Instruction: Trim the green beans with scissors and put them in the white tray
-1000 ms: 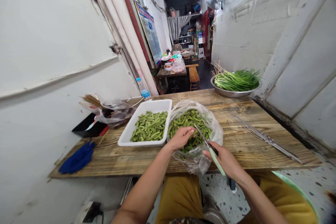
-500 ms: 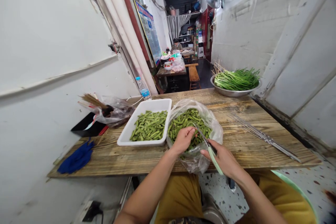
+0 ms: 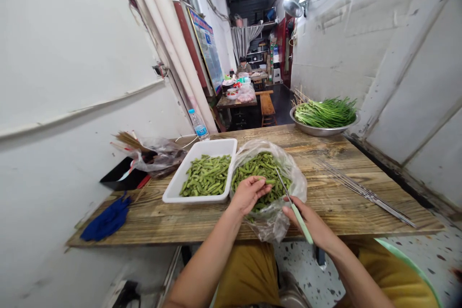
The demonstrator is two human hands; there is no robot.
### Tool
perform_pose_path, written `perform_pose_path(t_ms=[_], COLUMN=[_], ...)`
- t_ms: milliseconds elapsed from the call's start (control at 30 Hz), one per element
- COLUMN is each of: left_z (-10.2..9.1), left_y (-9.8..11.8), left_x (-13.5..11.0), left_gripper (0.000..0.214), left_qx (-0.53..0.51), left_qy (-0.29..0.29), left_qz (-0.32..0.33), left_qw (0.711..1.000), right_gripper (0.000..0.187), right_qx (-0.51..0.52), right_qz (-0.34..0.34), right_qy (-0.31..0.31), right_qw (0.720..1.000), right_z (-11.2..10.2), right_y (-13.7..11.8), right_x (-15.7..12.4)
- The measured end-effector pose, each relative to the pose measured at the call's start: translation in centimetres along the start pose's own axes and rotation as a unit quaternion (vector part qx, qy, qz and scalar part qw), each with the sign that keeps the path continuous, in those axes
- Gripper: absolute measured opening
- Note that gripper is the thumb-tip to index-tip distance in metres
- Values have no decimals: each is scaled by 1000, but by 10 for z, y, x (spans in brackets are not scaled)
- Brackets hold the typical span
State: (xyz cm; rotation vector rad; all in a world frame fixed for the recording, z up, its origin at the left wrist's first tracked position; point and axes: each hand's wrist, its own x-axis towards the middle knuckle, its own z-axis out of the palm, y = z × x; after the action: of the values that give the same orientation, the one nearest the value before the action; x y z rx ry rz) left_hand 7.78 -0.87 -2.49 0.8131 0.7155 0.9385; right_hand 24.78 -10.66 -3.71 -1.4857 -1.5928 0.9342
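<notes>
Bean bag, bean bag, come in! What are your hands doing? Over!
Left hand on green beans in plastic bag. Right hand gripping green-handled blade. White tray beside bag.

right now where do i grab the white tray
Probably best at the rim of the tray along its left side, coming from the left: the shallow tray lies flat on the table and that edge is free, while its right side sits against the plastic bag.

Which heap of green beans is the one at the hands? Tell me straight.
The heap of green beans in the clear plastic bag: the left hand is right over it. The other heap lies in the white tray, with no hand on it.
</notes>
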Motion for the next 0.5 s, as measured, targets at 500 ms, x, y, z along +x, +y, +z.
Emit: perform_pose_path(t_ms=[500], left_z=[2], left_y=[1], left_x=[-4], left_gripper=[25], left_qx=[6], left_qy=[11], left_qz=[-9], left_qw=[1000], right_gripper=[36], right_qx=[-1], right_qz=[-6], right_qy=[-2], right_qw=[1000], right_z=[2], right_y=[-6], right_x=[0])
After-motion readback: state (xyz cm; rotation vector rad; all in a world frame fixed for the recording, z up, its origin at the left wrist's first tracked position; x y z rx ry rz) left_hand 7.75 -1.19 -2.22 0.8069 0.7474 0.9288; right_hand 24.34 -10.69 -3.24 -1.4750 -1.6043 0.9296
